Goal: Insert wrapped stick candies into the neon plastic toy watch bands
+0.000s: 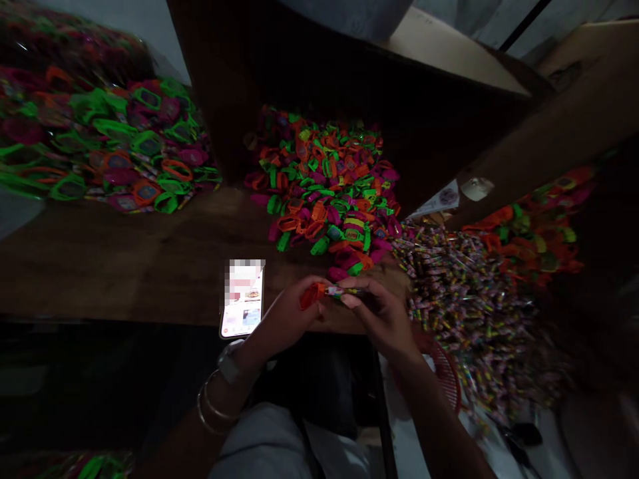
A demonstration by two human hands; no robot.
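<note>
My left hand [289,316] grips a small orange plastic toy piece [311,295] at the near edge of the wooden table [124,266]. My right hand [379,313] pinches a thin wrapped candy stick [344,291] whose end meets the orange piece. Both hands are close together, just in front of a heap of orange, green and pink toy pieces [324,186]. A watch and bangles sit on my left wrist.
A lit phone [242,299] lies on the table left of my hands. A pile of wrapped candy sticks [464,299] spreads to the right, with a red basket [446,376] below it. More toy pieces fill clear bags [110,153] at left and a heap [529,233] at right.
</note>
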